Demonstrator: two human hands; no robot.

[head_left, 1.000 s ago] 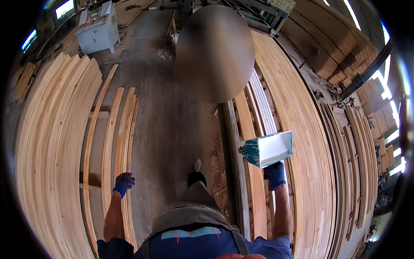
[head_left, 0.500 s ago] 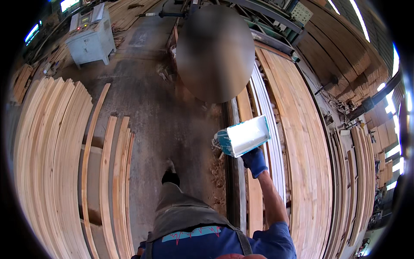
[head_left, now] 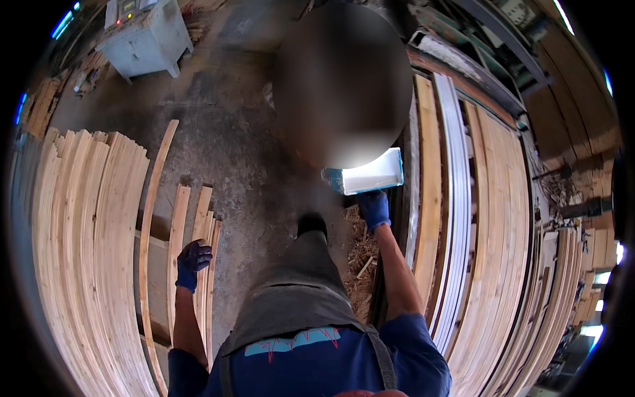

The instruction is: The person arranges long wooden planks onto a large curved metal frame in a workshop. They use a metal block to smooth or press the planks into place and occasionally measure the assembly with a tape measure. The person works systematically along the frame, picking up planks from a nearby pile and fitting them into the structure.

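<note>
Walking on across the concrete floor (head_left: 231, 145), the person has drawn nearer the grey machine (head_left: 142, 33), which now sits higher and larger in view than a second ago. The right hand (head_left: 374, 208), in a blue glove, grips the white box (head_left: 370, 173) from below, raised out in front near the right-hand planks (head_left: 489, 218); a second ago it sat further to the right. The left hand (head_left: 192, 261), also gloved, hangs loosely curled and holds nothing, beside the loose boards (head_left: 178, 225) on the left stack; half a second ago it was out of sight. Sawdust and chips (head_left: 360, 258) lie by the right foot. By the look of it, the carry is under way, the box not yet set down.
</note>
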